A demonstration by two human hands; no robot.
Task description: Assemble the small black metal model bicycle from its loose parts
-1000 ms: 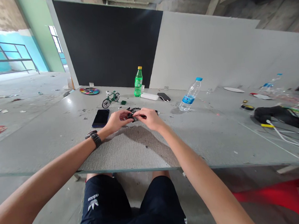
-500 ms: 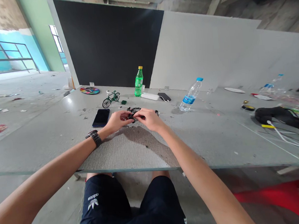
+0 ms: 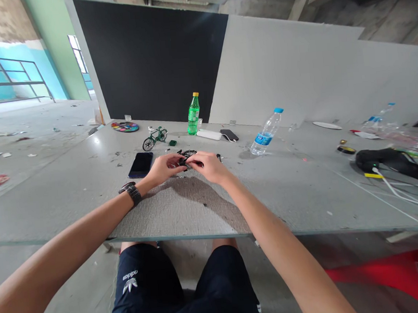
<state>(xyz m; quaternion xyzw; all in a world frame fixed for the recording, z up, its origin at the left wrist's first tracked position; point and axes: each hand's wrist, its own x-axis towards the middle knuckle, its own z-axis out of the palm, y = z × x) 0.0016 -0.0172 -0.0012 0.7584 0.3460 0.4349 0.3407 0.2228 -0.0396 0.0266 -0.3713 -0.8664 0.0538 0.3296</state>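
Both hands meet over a small black model bicycle, whose wheel shows just behind the fingertips. My left hand, below a dark wristwatch, pinches a dark piece of it from the left with thumb and fingers. From the right, my right hand closes its fingers on the same dark part; what exactly lies between them is hidden. A finished-looking green model bicycle stands upright farther back on the left, a small green piece beside it. Close to my left hand lies a dark phone.
On the grey table stand a green drink bottle and a tilted-looking clear water bottle. A white power bank, a small black device and a paint palette lie toward the back. Black gear with cables lies right.
Hardly anything differs. Both hands stay at the black model bicycle, with only a slight shift of the fingers and of the whole view.
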